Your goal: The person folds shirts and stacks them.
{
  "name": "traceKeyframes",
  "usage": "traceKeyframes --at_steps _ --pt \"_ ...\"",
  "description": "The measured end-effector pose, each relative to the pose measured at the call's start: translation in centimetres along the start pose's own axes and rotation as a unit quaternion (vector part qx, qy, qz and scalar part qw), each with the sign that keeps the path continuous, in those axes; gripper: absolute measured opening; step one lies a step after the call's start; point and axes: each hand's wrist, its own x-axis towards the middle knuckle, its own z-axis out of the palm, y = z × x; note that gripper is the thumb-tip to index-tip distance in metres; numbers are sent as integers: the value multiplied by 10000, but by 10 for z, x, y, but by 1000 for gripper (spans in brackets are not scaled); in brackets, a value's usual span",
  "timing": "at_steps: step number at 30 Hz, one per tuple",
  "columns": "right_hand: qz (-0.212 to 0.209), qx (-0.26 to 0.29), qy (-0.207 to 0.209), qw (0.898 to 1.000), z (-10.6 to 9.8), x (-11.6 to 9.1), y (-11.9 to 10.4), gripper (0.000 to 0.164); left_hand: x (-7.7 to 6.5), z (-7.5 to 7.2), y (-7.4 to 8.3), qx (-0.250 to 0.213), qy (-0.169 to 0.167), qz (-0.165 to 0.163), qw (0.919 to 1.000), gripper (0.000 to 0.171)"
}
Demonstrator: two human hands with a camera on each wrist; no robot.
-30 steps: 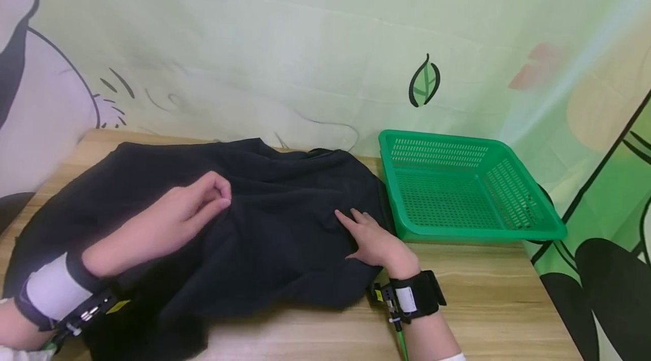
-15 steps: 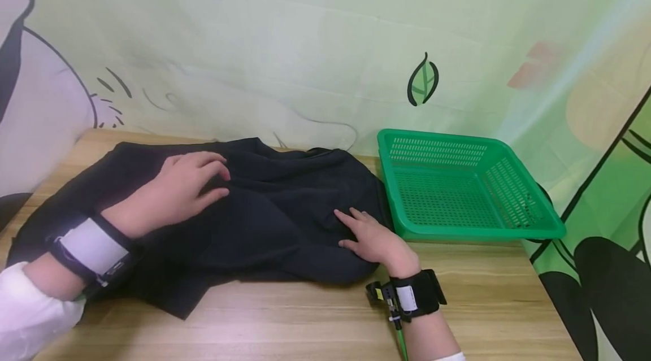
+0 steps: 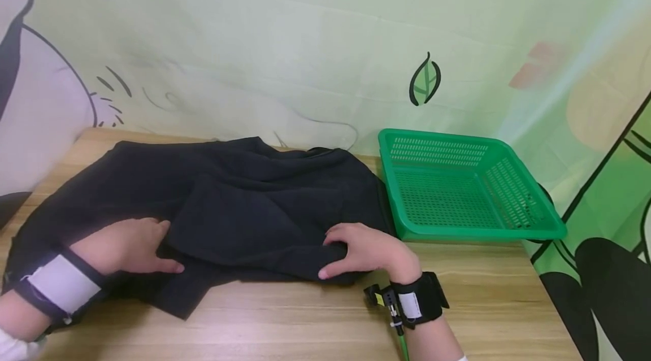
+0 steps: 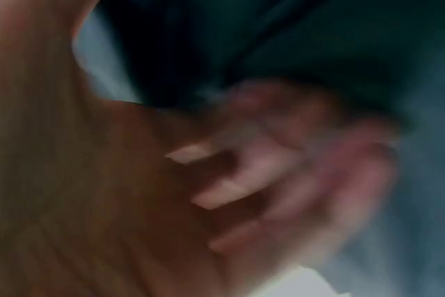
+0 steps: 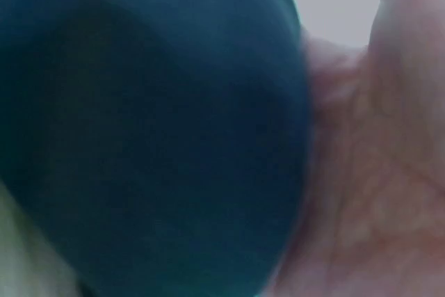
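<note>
Centrally, one black cloth lies spread on the one wooden table, wrinkled, with one broad flap folded over its middle and one squared corner pointing toward the person at the front left.

Hands on or at the cloth: two. Right hand: bent over the near right edge, thumb and fingers curved round one raised bulge of fabric, tips apart with cloth between them; the right wrist view shows the bulge close against the palm. Left hand: low over the left part, beside the end of the flap; thumb spread away from loosely bent fingers, the palm side bare in the left wrist view. That view is blurred, and I cannot tell how firmly the fingertips touch fabric.

Wrist bands, two: left band with one white patch, right band with one smaller white patch. One green cable runs down from the right one.

Baskets, one: green basket, perforated, upright, just beside the cloth's right end; I cannot tell whether they touch.

Behind everything, one pale green backdrop bears one printed leaf above the basket.
</note>
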Motion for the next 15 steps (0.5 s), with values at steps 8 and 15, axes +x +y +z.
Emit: traceKeyframes --at_steps 8,15 --pt "-8 -257 -153 9996 0 -2 6 26 8 29 -17 -1022 824 1699 9767 16" --pt "207 -187 622 9977 -8 -5 11 21 -24 -7 -17 -1722 -1331 1788 9595 26"
